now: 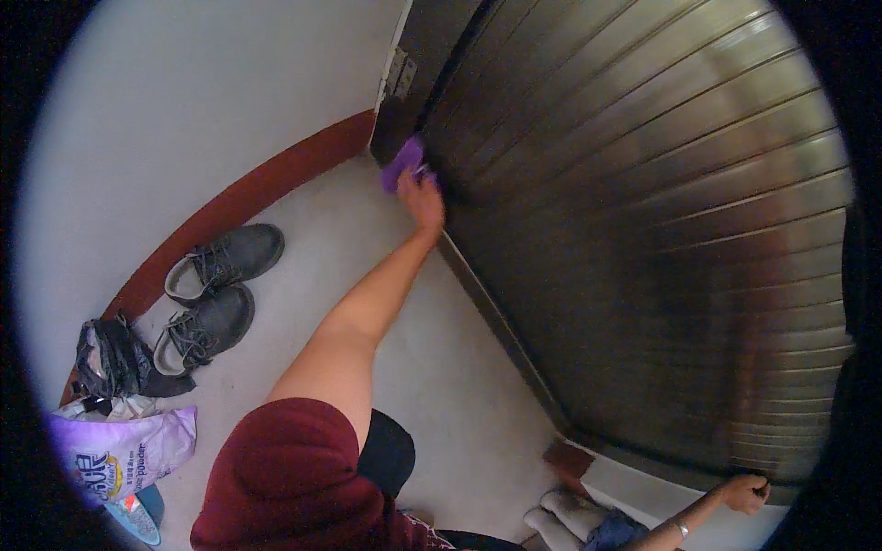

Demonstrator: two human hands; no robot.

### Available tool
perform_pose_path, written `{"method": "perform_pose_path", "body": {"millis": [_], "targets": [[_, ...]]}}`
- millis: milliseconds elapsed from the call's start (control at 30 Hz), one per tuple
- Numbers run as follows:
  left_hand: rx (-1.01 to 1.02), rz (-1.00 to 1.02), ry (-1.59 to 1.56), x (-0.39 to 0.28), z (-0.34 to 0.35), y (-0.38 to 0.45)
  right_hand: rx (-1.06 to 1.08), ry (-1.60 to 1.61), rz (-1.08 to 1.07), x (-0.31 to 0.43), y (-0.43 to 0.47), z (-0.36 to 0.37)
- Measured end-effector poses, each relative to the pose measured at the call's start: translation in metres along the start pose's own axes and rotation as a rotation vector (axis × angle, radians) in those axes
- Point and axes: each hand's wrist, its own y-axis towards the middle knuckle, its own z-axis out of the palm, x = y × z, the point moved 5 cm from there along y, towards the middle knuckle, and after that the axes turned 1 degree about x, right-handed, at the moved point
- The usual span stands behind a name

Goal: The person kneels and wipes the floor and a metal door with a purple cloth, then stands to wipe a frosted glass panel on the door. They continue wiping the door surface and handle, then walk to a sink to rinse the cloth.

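My left hand reaches out on a bare arm from a maroon sleeve and presses a purple cloth against the low corner of a dark, glossy, grooved door, near its hinge side. The cloth is bunched under the fingers. At the lower right, a hand that appears to be my right hand rests with curled fingers at the far edge of the door, a light band on its wrist. Whether those fingers grip the edge or a small dark part there cannot be told.
Black lace-up shoes stand by the red skirting. Beside them lie a crumpled black bag and an open purple soap powder bag holding rubbish. Another person's bare legs are near the door frame at the bottom.
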Motion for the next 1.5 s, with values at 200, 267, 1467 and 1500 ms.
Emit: {"method": "perform_pose_path", "body": {"millis": [200, 267, 1467, 1500], "targets": [[0.032, -0.018, -0.137, -0.105, 0.024, 0.004, -0.017, -0.066, -0.042, -0.009, 0.009, -0.013], [0.052, 0.232, -0.169, -0.187, 0.029, 0.020, -0.051, -0.081, -0.094, -0.016, 0.016, -0.012], [0.125, 0.015, -0.230, -0.175, 0.025, 0.006, 0.064, -0.098, -0.051, 0.016, 0.013, -0.008], [0.107, 0.274, -0.127, -0.221, 0.027, 0.003, 0.063, -0.079, -0.018, 0.024, 0.009, -0.007]]}}
